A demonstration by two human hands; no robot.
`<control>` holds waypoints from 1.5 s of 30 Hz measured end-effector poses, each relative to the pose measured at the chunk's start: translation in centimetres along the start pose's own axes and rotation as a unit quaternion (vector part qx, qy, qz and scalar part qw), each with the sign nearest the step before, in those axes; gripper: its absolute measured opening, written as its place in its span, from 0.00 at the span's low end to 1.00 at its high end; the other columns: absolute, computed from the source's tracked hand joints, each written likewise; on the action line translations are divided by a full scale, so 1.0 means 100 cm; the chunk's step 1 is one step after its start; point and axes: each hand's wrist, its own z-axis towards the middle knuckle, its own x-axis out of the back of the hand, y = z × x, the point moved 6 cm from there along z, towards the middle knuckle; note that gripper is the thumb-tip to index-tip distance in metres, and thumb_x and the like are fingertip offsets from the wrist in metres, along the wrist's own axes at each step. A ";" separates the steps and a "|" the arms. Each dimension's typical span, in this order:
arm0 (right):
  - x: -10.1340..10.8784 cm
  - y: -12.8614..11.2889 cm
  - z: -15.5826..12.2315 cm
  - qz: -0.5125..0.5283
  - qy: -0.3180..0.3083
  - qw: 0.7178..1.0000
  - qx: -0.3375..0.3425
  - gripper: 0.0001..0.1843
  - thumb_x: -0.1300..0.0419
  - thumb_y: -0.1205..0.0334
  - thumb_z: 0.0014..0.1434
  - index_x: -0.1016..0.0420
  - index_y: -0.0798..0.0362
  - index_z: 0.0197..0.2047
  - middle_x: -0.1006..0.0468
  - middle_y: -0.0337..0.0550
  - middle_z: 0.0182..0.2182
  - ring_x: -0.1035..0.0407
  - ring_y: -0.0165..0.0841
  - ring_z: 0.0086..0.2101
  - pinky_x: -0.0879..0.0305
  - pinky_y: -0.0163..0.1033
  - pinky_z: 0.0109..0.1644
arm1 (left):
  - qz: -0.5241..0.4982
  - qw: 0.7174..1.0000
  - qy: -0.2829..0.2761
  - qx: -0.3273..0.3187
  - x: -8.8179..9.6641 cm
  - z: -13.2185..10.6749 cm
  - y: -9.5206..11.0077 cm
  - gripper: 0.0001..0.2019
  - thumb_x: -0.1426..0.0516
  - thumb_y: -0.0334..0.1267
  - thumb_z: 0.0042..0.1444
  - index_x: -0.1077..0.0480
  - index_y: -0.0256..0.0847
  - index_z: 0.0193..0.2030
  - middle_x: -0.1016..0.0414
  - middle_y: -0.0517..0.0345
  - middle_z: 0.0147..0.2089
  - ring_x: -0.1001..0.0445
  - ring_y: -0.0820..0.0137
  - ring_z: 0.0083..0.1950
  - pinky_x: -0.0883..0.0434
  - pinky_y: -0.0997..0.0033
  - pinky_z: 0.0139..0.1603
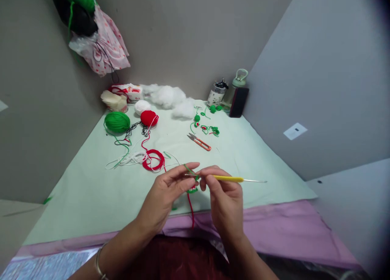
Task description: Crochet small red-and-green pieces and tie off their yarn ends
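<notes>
My left hand pinches a small red and green crochet piece, with green yarn running over its fingers. My right hand is closed on a yellow-handled crochet hook whose metal end points right and whose working end meets the piece. A red strand hangs down from the piece. Both hands hover over the near edge of the pale green table.
Balls of green, red and white yarn lie at the back left, with loose strands in front. Orange snips, small green pieces, white stuffing, two bottles and a hanging bag surround them.
</notes>
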 end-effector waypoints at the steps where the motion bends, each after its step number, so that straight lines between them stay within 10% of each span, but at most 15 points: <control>1: -0.001 -0.002 -0.001 -0.021 -0.003 1.000 0.017 0.08 0.39 0.64 0.66 0.17 0.48 0.41 0.22 0.41 0.34 0.31 0.29 0.31 0.33 0.36 0.36 | -0.022 1.000 0.008 0.006 -0.001 0.001 -0.003 0.15 0.33 0.38 0.56 0.19 0.47 0.51 0.18 0.56 0.44 0.24 0.67 0.47 0.30 0.66 0.54; 5: -0.003 -0.014 -0.011 -0.194 -0.010 0.970 0.144 0.14 0.41 0.70 0.65 0.18 0.44 0.48 0.20 0.45 0.39 0.26 0.36 0.40 0.27 0.42 0.41 | -0.058 0.998 0.037 0.011 -0.002 0.004 -0.010 0.18 0.31 0.37 0.51 0.19 0.45 0.50 0.22 0.58 0.35 0.27 0.71 0.40 0.30 0.69 0.48; 11: -0.011 -0.019 -0.033 -0.413 -0.038 0.834 0.365 0.31 0.37 0.73 0.61 0.28 0.39 0.64 0.20 0.48 0.47 0.24 0.40 0.44 0.23 0.45 0.43 | -0.082 0.994 0.066 0.010 -0.004 -0.002 -0.014 0.24 0.30 0.40 0.51 0.22 0.48 0.56 0.25 0.61 0.36 0.29 0.74 0.39 0.32 0.75 0.45; 22: 0.000 -0.013 -0.013 -0.157 -0.010 0.969 0.192 0.19 0.40 0.72 0.64 0.18 0.38 0.50 0.18 0.43 0.41 0.24 0.36 0.42 0.26 0.43 0.43 | -0.170 0.980 -0.002 0.100 -0.013 -0.003 -0.017 0.22 0.30 0.36 0.51 0.21 0.46 0.55 0.25 0.59 0.38 0.30 0.74 0.41 0.34 0.75 0.49; 38: 0.019 -0.013 -0.002 0.033 0.002 0.999 0.028 0.08 0.40 0.64 0.66 0.17 0.49 0.39 0.22 0.41 0.31 0.26 0.31 0.30 0.29 0.40 0.37 | -0.104 0.993 -0.006 0.058 -0.003 -0.006 -0.005 0.15 0.32 0.34 0.54 0.19 0.45 0.50 0.28 0.61 0.35 0.31 0.77 0.38 0.36 0.78 0.45; 45: 0.012 -0.018 -0.004 0.013 -0.028 0.997 0.074 0.09 0.40 0.66 0.66 0.18 0.49 0.42 0.21 0.42 0.33 0.27 0.32 0.32 0.29 0.41 0.38 | -0.063 0.997 -0.017 0.035 -0.010 -0.007 -0.005 0.22 0.31 0.35 0.53 0.22 0.51 0.56 0.27 0.62 0.34 0.30 0.77 0.37 0.34 0.75 0.44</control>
